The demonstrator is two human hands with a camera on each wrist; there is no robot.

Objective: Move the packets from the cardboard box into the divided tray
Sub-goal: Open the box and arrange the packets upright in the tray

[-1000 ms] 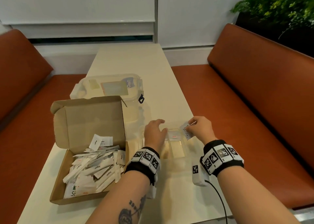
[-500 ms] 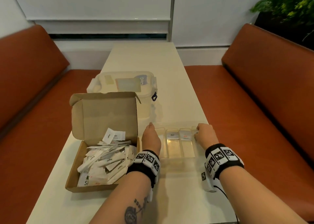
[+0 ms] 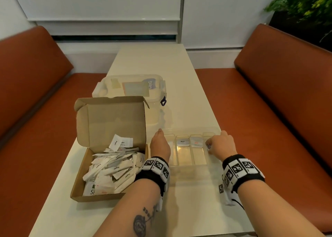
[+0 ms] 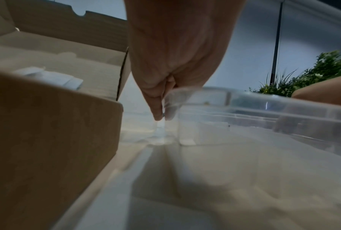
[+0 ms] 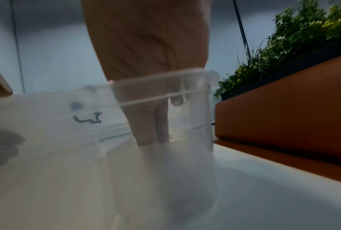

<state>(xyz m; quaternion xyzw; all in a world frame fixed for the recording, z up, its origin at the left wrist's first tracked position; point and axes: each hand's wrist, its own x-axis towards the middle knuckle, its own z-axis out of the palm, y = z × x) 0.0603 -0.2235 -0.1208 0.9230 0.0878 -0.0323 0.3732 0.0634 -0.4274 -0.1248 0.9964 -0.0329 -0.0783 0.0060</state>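
An open cardboard box (image 3: 107,195) at the left holds several white packets (image 3: 111,168). To its right lies the clear divided tray (image 3: 188,163), with a Pepper packet (image 3: 182,142) and a red-printed packet (image 3: 196,142) in two middle compartments. My left hand (image 3: 159,138) is at the tray's left end; in the left wrist view its digits (image 4: 157,109) pinch the tray's corner wall (image 4: 264,99). My right hand (image 3: 220,144) reaches into the rightmost compartment and pinches a small printed packet (image 3: 208,146). Through the clear wall (image 5: 155,80) its fingers (image 5: 145,132) point down.
A lidded clear container (image 3: 131,87) stands behind the box. The cream table (image 3: 188,200) is narrow, with brown benches (image 3: 269,111) on both sides. A plant (image 3: 305,5) sits at the back right. The right table edge runs close to the tray.
My right hand brought the packet from above the tray's middle down into the right end compartment. My left hand moved off the tray's top to its left corner.
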